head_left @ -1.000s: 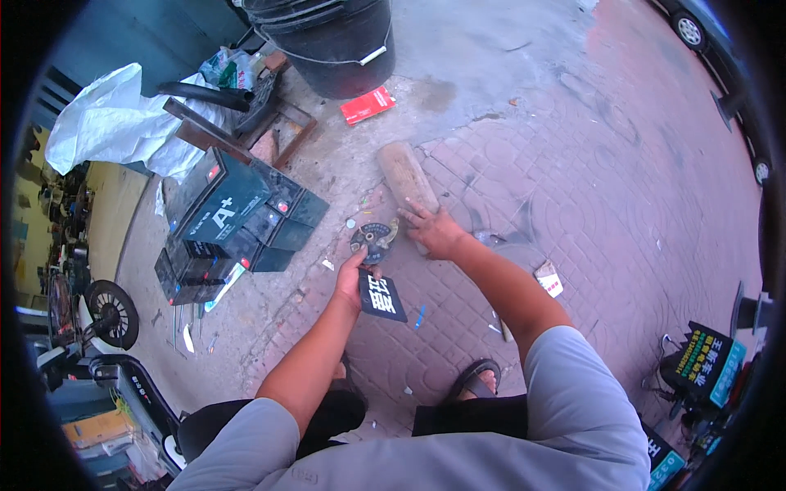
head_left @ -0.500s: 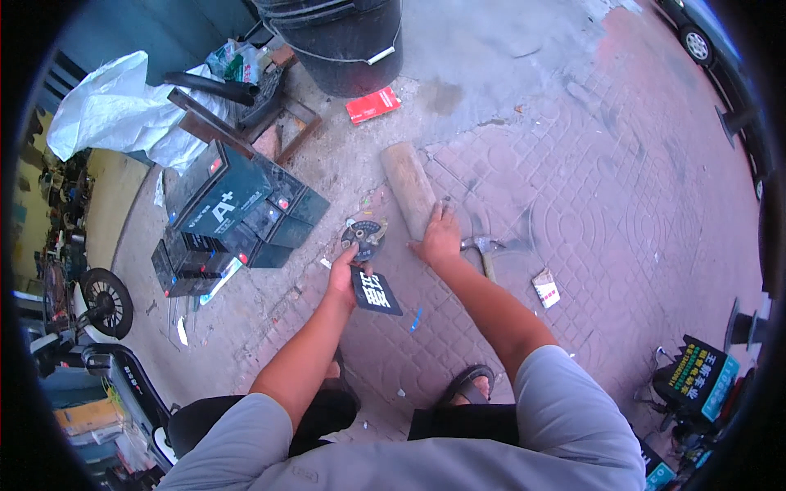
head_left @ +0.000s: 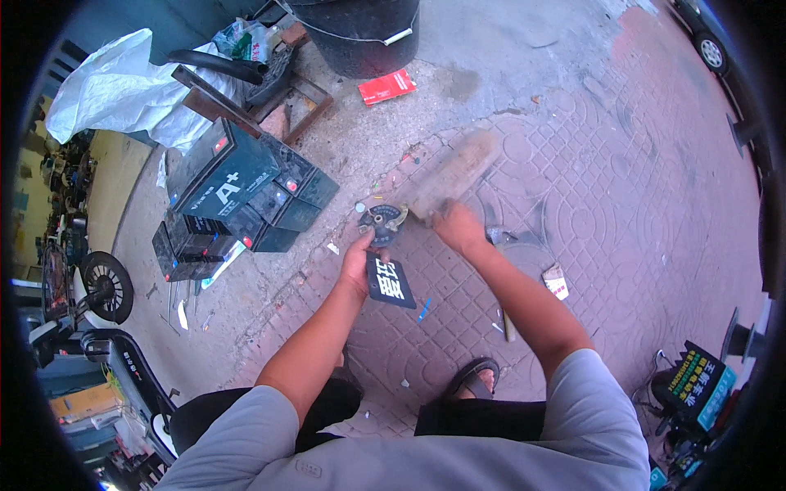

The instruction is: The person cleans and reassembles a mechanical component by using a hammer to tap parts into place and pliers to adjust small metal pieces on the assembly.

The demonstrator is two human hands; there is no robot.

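Two hands at work: head view, over the paved ground (head_left: 622, 204).
Left hand (head_left: 360, 258): pinching a small round dark metal part (head_left: 383, 221), held just above a black plate (head_left: 390, 282).
Right hand (head_left: 458, 229): closed around a blurred wooden block (head_left: 454, 172), raised beside the part.
Progress: striking looks underway; part not yet set down.

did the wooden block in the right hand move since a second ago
Yes. The wooden block in the right hand now tilts its far end to the right, away from the black batteries; earlier it pointed up-left, towards the red booklet.
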